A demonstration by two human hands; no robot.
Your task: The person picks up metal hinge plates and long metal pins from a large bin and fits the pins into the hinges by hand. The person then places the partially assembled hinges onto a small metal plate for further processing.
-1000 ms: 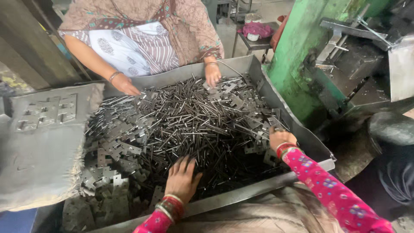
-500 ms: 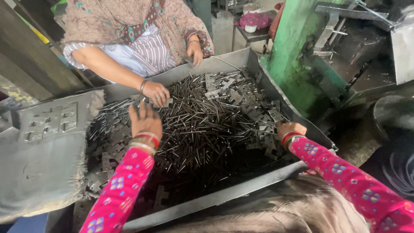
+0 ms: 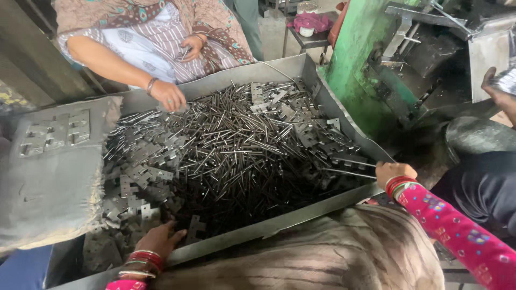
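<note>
Thin dark steel rods (image 3: 236, 150), heaped in grey sheet-metal tray (image 3: 322, 94): stiff, light, slippery; grip mid-length. Right hand (image 3: 395, 173) fingers pinching several rods at tray's corner; left hand (image 3: 158, 239) fingers spread over flat stamped plates (image 3: 137, 174).

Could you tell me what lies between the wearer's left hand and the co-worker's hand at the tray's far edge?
In the head view, the left hand and the co-worker's hand are separated by flat notched plates and thin metal rods, heaped together.

left hand (image 3: 156, 241) partly behind tray rim (image 3: 279, 223), right hand's (image 3: 394, 173) fingers perhaps hidden
</note>
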